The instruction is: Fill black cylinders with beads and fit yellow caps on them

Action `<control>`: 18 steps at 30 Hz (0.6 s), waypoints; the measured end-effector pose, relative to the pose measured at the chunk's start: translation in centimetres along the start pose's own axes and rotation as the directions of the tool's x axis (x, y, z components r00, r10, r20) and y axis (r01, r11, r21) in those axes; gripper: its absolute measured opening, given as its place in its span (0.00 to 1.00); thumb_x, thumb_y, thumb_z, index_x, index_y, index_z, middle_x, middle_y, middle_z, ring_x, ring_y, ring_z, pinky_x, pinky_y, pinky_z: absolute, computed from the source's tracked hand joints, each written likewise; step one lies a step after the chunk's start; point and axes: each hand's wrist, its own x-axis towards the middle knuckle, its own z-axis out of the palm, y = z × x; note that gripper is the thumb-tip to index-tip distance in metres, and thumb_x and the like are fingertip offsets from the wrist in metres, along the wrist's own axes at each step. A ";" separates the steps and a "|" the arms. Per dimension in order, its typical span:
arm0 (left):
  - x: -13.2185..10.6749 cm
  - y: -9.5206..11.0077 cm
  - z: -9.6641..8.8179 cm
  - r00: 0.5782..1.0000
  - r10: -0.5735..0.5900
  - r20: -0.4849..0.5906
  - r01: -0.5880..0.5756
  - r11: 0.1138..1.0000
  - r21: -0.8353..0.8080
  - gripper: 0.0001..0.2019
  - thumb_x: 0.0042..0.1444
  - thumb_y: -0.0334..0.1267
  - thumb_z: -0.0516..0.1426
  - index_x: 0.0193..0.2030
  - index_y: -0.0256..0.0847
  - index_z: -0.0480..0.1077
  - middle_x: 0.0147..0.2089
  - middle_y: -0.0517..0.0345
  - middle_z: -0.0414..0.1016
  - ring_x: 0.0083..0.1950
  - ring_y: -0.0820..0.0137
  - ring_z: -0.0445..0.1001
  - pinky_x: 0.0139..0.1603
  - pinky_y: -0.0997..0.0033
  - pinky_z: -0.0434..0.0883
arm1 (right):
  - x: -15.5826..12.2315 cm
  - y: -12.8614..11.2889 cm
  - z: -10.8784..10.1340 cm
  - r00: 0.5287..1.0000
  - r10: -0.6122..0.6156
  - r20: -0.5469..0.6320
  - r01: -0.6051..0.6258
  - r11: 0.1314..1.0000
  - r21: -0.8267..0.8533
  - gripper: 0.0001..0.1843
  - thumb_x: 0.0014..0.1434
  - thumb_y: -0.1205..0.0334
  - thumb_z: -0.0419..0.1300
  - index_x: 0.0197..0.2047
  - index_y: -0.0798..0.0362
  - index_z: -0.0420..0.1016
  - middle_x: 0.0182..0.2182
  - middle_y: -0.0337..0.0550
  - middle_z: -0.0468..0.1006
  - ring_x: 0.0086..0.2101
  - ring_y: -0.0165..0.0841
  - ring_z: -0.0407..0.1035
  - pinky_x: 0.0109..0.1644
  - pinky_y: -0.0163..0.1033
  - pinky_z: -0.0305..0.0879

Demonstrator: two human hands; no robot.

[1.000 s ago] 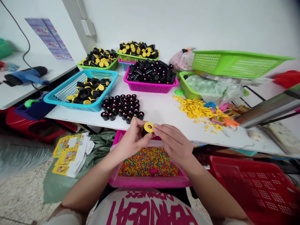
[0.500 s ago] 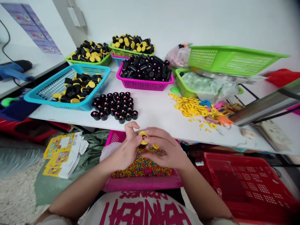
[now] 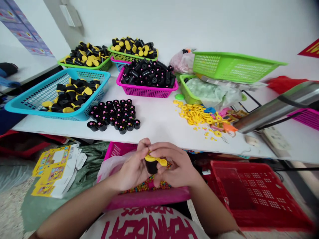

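Both hands meet over a pink basket (image 3: 149,197) of small coloured beads on my lap. My left hand (image 3: 133,167) is closed round a small black cylinder (image 3: 151,166). My right hand (image 3: 174,167) pinches a yellow cap (image 3: 156,160) that sits tilted on the cylinder's top. On the white table (image 3: 159,122) in front stands a cluster of open black cylinders (image 3: 114,114). A heap of loose yellow caps (image 3: 196,114) lies to the right of it.
A blue basket (image 3: 30,99) and two green baskets (image 3: 83,63) hold capped black cylinders; a pink basket (image 3: 147,90) holds uncapped ones. An upturned green basket (image 3: 234,66) and a metal bar (image 3: 274,109) lie right. A red crate (image 3: 254,196) sits at my right knee.
Both hands have dropped lower over the bead basket. The yellow cap, which lay flat on the cylinder's top, now sits tilted under my right fingers. The camera has tipped and shifted right.
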 end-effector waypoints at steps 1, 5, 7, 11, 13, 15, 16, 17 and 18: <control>-0.3 0.1 -0.2 0.999 0.004 0.048 -0.010 0.991 0.136 0.12 0.68 0.50 0.48 0.51 0.51 0.52 0.39 0.63 0.69 0.34 0.73 0.71 0.28 0.78 0.66 | -0.1 0.1 -0.6 0.999 0.022 0.033 -0.026 0.993 0.116 0.19 0.61 0.65 0.63 0.55 0.47 0.74 0.50 0.47 0.79 0.51 0.34 0.75 0.53 0.41 0.75; -0.6 0.9 -1.1 0.946 -0.023 0.324 -0.212 0.711 0.671 0.15 0.71 0.44 0.44 0.60 0.48 0.44 0.50 0.52 0.69 0.45 0.70 0.72 0.47 0.67 0.69 | -1.3 0.7 -1.5 0.989 0.148 0.000 -0.130 0.871 0.475 0.17 0.56 0.57 0.69 0.50 0.41 0.80 0.46 0.42 0.81 0.48 0.33 0.76 0.51 0.39 0.75; -0.3 1.4 -1.3 0.894 -0.036 0.446 -0.360 0.533 0.766 0.16 0.70 0.41 0.44 0.60 0.48 0.43 0.53 0.50 0.68 0.51 0.67 0.71 0.52 0.63 0.68 | -2.0 0.8 -1.2 0.923 0.385 0.032 -0.331 0.747 0.577 0.29 0.49 0.54 0.74 0.55 0.39 0.76 0.49 0.43 0.79 0.50 0.34 0.74 0.51 0.39 0.74; 0.5 2.0 -1.1 0.874 -0.065 0.482 -0.458 0.222 0.861 0.17 0.68 0.36 0.47 0.59 0.47 0.44 0.55 0.47 0.67 0.59 0.62 0.69 0.56 0.59 0.68 | -3.1 0.3 -0.4 0.679 0.667 0.305 -0.675 0.405 0.617 0.31 0.46 0.47 0.74 0.52 0.49 0.77 0.43 0.44 0.79 0.41 0.32 0.74 0.44 0.36 0.71; 0.6 1.9 -1.1 0.873 -0.067 0.483 -0.470 0.147 0.870 0.16 0.67 0.35 0.47 0.59 0.46 0.46 0.55 0.46 0.67 0.59 0.62 0.69 0.55 0.59 0.69 | -3.5 0.2 -0.2 0.630 0.694 0.349 -0.724 0.363 0.586 0.27 0.48 0.44 0.72 0.46 0.53 0.79 0.36 0.42 0.78 0.36 0.30 0.72 0.40 0.35 0.68; 0.6 1.6 -1.3 0.885 -0.040 0.465 -0.459 0.106 0.882 0.15 0.68 0.36 0.45 0.60 0.45 0.47 0.54 0.46 0.68 0.57 0.63 0.71 0.53 0.59 0.70 | -3.5 0.5 -0.3 0.616 0.711 0.340 -0.737 0.367 0.568 0.26 0.48 0.42 0.71 0.42 0.54 0.80 0.34 0.41 0.78 0.34 0.30 0.71 0.39 0.35 0.67; 0.8 1.4 -1.5 0.896 0.003 0.444 -0.444 0.060 0.894 0.15 0.69 0.37 0.45 0.60 0.44 0.48 0.54 0.45 0.68 0.56 0.62 0.71 0.52 0.59 0.70 | -3.4 0.8 -0.6 0.612 0.724 0.320 -0.741 0.382 0.553 0.26 0.49 0.42 0.71 0.42 0.54 0.80 0.33 0.41 0.78 0.34 0.30 0.71 0.39 0.36 0.67; 1.1 1.4 -1.9 0.904 0.074 0.422 -0.422 -0.019 0.906 0.16 0.69 0.40 0.46 0.61 0.43 0.51 0.54 0.44 0.68 0.55 0.61 0.71 0.52 0.57 0.70 | -3.2 1.3 -0.9 0.606 0.744 0.283 -0.748 0.410 0.522 0.25 0.50 0.42 0.69 0.43 0.53 0.80 0.34 0.42 0.79 0.34 0.31 0.72 0.39 0.37 0.68; 1.5 1.4 -2.3 0.906 0.170 0.389 -0.370 -0.132 0.920 0.17 0.68 0.43 0.48 0.61 0.43 0.53 0.56 0.42 0.68 0.56 0.58 0.70 0.52 0.54 0.69 | -2.9 2.0 -1.5 0.600 0.769 0.221 -0.757 0.457 0.467 0.25 0.52 0.42 0.68 0.45 0.51 0.80 0.35 0.42 0.79 0.35 0.32 0.72 0.41 0.38 0.68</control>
